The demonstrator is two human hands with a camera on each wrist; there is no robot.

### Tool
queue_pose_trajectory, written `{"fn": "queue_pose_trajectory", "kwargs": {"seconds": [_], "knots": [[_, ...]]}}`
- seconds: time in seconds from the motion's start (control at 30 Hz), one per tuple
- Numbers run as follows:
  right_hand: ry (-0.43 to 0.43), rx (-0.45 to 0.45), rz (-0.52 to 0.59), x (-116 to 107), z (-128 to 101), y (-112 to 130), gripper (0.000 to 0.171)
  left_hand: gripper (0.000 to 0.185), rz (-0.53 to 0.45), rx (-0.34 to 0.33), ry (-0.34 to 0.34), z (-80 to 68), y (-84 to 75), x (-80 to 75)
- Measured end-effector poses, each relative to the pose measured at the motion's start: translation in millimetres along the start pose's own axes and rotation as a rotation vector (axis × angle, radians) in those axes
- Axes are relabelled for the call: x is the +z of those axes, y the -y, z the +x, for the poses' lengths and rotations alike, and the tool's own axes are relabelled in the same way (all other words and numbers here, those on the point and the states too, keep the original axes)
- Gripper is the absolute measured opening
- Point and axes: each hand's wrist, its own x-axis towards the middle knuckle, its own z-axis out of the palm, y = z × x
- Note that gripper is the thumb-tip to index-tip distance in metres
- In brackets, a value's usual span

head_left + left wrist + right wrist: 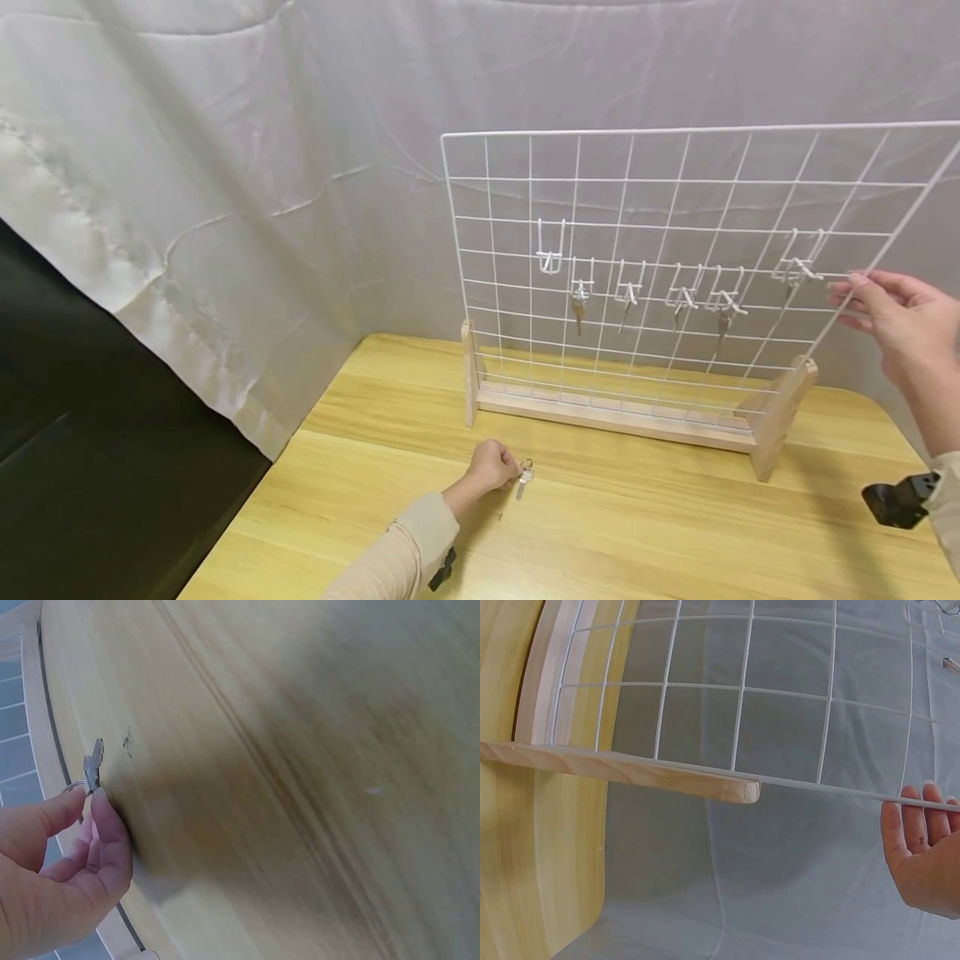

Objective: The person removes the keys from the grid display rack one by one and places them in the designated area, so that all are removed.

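A white wire grid stands in a wooden base on a wooden table. Several white hooks hang on it, and several carry keys; the leftmost hook is bare. My left hand is down on the table in front of the grid and pinches a silver key between thumb and forefinger. My right hand rests with straight fingers against the grid's right edge wire.
A pale cloth hangs behind the table and grid. Left of the table the floor is dark. A black camera mount sits on my right wrist. The grid's wooden foot juts forward at the right.
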Motion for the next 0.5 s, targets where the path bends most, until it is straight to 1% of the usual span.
{"fn": "queue_pose_trajectory", "kwargs": {"seconds": [0.17,0.3,0.37,0.5], "knots": [[-0.003,-0.022,-0.014,-0.9,0.3,-1.2,0.003,0.012,-0.004,0.001,0.020,-0.8,0.1,-2.8],[0.008,-0.022,0.011,-0.9,0.5,-1.6,0.003,0.008,-0.002,-0.006,0.033,-2.6,-0.2,-7.0],[0.010,-0.019,0.017,-0.6,0.5,-1.3,0.003,0.007,-0.014,-0.011,0.038,-2.8,-0.5,-9.8],[0.001,-0.010,0.011,0.1,0.1,-0.3,0.004,0.003,-0.078,0.024,0.054,-0.7,0.0,-14.8]]}}
